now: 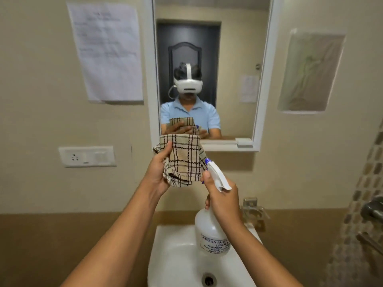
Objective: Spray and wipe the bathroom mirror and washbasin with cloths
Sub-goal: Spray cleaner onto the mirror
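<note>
Both hands are loaded for the spray step: left hand (pixel 158 172) grips the beige checked cloth (pixel 182 160), right hand (pixel 222 198) wraps the white plastic spray bottle (pixel 211 235) with its nozzle beside the cloth, so the next move likely calls for a trigger squeeze, then wiping the white-framed mirror (pixel 238 59).

Both bare forearms reach forward and up from the near edge. The left hand (pixel 158 172) is raised, thumb up and fingers curled, gripping a checked cloth (pixel 183 160). The right hand (pixel 222 198), slightly lower and nearer, wraps a spray bottle (pixel 211 230) by its neck.
</note>
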The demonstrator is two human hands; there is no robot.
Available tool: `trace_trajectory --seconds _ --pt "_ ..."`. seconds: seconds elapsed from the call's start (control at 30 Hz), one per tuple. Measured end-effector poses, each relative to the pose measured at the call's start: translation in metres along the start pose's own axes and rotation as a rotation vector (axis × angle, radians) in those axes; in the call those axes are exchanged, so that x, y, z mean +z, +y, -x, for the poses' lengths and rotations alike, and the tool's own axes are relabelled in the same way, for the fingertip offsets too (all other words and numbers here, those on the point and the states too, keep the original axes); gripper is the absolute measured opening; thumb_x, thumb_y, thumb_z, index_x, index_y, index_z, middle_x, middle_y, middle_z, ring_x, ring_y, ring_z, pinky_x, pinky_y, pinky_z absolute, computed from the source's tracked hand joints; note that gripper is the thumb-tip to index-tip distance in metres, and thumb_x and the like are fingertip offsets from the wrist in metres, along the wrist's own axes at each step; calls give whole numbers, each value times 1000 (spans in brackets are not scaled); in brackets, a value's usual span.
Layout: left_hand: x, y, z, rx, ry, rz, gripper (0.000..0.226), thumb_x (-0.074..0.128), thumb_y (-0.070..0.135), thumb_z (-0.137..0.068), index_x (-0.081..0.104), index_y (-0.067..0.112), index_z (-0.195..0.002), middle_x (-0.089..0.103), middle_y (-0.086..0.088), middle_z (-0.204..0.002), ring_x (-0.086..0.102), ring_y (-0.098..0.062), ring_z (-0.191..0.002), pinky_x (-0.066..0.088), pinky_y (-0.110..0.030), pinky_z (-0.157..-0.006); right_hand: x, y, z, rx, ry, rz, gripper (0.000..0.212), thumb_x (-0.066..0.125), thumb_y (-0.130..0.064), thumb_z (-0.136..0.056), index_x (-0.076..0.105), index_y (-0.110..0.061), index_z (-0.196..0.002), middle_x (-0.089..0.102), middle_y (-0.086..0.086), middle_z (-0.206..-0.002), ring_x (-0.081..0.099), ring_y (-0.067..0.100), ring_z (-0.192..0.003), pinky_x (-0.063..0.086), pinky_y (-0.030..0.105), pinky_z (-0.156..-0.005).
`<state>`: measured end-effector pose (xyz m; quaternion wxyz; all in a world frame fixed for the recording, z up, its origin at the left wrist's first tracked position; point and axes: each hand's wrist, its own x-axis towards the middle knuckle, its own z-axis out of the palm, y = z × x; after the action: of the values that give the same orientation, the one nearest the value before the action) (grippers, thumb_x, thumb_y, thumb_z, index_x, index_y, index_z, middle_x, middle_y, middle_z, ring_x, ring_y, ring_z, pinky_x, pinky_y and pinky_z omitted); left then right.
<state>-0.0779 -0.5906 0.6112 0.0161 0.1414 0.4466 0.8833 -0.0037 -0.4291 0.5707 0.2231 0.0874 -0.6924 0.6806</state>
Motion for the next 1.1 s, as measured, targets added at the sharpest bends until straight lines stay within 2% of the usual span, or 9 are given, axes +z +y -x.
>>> trace_trajectory --seconds 0.1,0.23,0.37,0.5,0.6,0.73,0.9,1.03,1.1 --pt "14 31 -13 51 -50 -20 54 43 39 -101 52 1 -139 55 -22 -141 52 -36 -132 43 -49 -109 14 -26 -23 -72 -54 -9 28 63 -36 -95 65 -9 -87 57 17 -62 48 22 -44 41 25 -41" --pt "36 66 -30 121 -70 -69 52 43 40 -102 53 6 -140 52 -23 -143 51 -37 -132 38 -52 -113 21 -58 -51 -174 -101 17 35 61 -45 -94 65 -12 -86 68 20 -80 53 22 -45 45 33 -43" --pt "61 93 -38 167 1 -115 52 45 40 -100 61 1 -128 66 -22 -125 67 -33 -111 52 -46 -97 21 -78 -68 -266 -97 47 48 54 -70 -82 63 -24 -87 69 9 -77 59 29 -55 54 46 -55" --pt "81 102 -45 203 54 -94 50 44 37 -101 59 -1 -131 66 -23 -124 67 -34 -111 56 -45 -91 14 -85 -77 -326 -87 45 48 51 -76 -80 63 -29 -86 60 -1 -57 56 22 -53 53 44 -54" --pt "93 102 -46 208 54 -65 46 43 33 -103 59 -2 -127 69 -20 -115 69 -31 -102 61 -41 -80 9 -85 -80 -338 -88 41 31 55 -64 -88 65 -34 -86 58 -10 -52 55 16 -54 49 36 -55" --pt "98 99 -53 199 54 -49 44 43 33 -103 60 -1 -126 71 -19 -111 71 -31 -100 61 -42 -81 8 -88 -88 -329 -74 60 7 57 -56 -90 61 -57 -85 56 -6 -55 58 19 -58 55 43 -59" --pt "98 95 -60 184 38 -25 42 43 34 -103 65 1 -117 74 -18 -105 73 -30 -95 61 -41 -79 8 -91 -97 -334 -41 99 32 54 -59 -90 62 -32 -76 62 -1 -62 61 24 -59 58 49 -60" --pt "96 96 -63 188 54 -41 44 44 35 -102 63 0 -123 72 -19 -111 72 -31 -98 60 -42 -82 10 -88 -101 -330 -40 95 27 52 -67 -86 62 -42 -84 59 -3 -60 61 23 -59 58 50 -60" --pt "94 97 -65 190 60 -52 46 45 36 -102 61 1 -127 70 -20 -117 71 -32 -102 59 -43 -83 13 -88 -100 -319 -54 82 30 57 -58 -90 62 -30 -79 53 -6 -53 59 23 -57 57 51 -58"
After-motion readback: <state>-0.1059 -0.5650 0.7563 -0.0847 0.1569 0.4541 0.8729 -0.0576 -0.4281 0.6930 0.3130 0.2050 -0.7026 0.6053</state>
